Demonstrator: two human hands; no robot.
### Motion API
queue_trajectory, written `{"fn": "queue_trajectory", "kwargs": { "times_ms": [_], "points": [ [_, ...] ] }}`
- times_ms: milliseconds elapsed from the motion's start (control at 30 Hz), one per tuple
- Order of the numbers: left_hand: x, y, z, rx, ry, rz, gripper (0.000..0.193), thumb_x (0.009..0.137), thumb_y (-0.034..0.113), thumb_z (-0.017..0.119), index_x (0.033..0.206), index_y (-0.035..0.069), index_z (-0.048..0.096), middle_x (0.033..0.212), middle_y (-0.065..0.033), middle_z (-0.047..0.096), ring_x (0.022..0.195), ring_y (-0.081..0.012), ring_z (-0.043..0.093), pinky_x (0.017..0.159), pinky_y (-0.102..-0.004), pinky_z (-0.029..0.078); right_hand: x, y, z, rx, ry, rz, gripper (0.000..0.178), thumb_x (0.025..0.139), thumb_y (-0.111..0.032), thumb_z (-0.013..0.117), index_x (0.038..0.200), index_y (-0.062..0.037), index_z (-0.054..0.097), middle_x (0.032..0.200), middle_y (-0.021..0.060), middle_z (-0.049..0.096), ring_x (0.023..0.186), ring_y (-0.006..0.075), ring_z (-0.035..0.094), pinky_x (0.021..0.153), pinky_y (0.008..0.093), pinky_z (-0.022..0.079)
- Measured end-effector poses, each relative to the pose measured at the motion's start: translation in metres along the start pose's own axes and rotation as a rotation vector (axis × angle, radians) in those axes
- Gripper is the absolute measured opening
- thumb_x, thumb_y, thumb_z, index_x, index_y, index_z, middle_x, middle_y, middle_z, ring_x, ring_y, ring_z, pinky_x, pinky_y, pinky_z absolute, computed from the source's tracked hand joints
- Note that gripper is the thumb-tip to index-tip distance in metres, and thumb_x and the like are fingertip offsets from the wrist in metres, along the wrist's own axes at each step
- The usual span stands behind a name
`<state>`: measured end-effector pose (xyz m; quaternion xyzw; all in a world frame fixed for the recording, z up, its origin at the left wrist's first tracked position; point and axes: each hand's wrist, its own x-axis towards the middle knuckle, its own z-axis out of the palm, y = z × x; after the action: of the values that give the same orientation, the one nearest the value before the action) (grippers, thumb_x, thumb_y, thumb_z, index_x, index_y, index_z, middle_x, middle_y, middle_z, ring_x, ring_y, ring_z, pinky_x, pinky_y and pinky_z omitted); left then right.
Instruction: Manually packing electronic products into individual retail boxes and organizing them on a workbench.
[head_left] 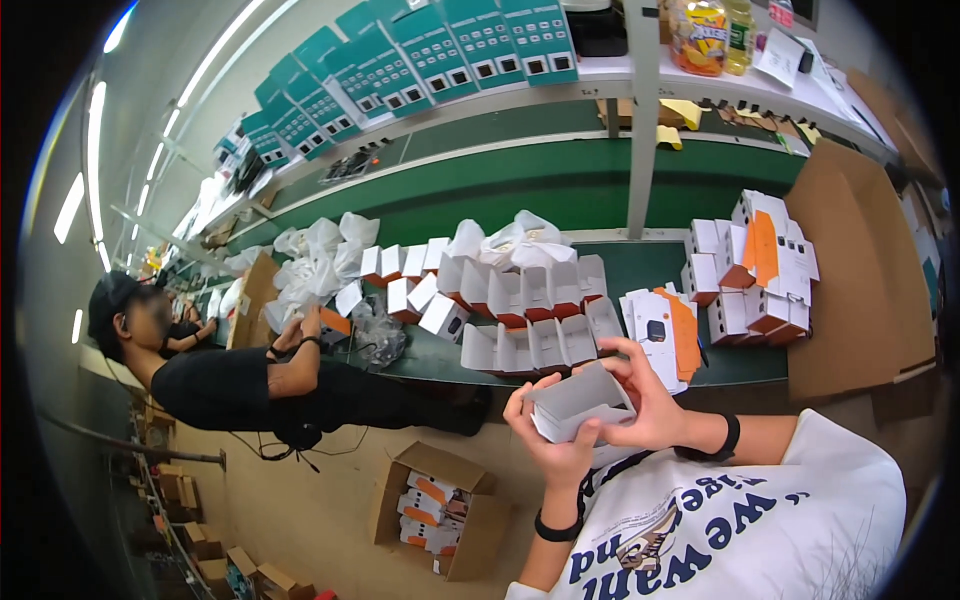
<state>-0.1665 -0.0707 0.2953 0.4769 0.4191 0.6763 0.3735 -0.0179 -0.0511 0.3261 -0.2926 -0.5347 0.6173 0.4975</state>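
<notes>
Left hand (556,440) and right hand (648,400) both curled on one small open-topped carton (575,402), gray inside; fingers part-bent, spread about the carton's width, gripping its walls from either side. Carton sits between the two hands, tilted, mouth up, near the wearer's body, in front of the green table (740,368). Just beyond the fingers: rows of open cartons (532,350); flat white-and-orange blanks (660,340) to their right.

Single head-worn fisheye view, looking down and outward over the desk (742,368), hands (645,405) close between four and five o'clock, shelf (588,90) farther off toward twelve, edges bending near the rim
</notes>
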Motion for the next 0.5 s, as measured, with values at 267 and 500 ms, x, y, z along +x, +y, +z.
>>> {"fn": "queue_trajectory", "kwargs": {
  "times_ms": [267,500],
  "points": [
    [0.000,0.007,-0.010,0.135,-0.105,0.101,0.043,0.076,0.024,0.088,0.087,0.007,0.050,0.111,-0.0192,0.068,0.099,-0.0280,0.067,0.085,-0.0382,0.053,0.004,-0.004,-0.019,-0.363,-0.174,-0.150,0.038,0.070,-0.012,0.081,0.098,-0.0072,0.055,0.123,0.0174,0.061,0.112,0.0274,0.062,0.095,0.0381,0.050],
    [0.002,0.020,-0.001,0.063,-0.032,-0.096,0.041,0.078,0.020,0.084,0.081,0.006,0.046,0.112,-0.0179,0.068,0.097,-0.0222,0.064,0.086,-0.0362,0.051,-0.004,0.015,0.005,-0.180,0.144,-0.352,0.061,0.079,-0.017,0.083,0.129,-0.0069,0.050,0.144,0.0219,0.047,0.130,0.0297,0.053,0.106,0.0399,0.045]
  ]
}}
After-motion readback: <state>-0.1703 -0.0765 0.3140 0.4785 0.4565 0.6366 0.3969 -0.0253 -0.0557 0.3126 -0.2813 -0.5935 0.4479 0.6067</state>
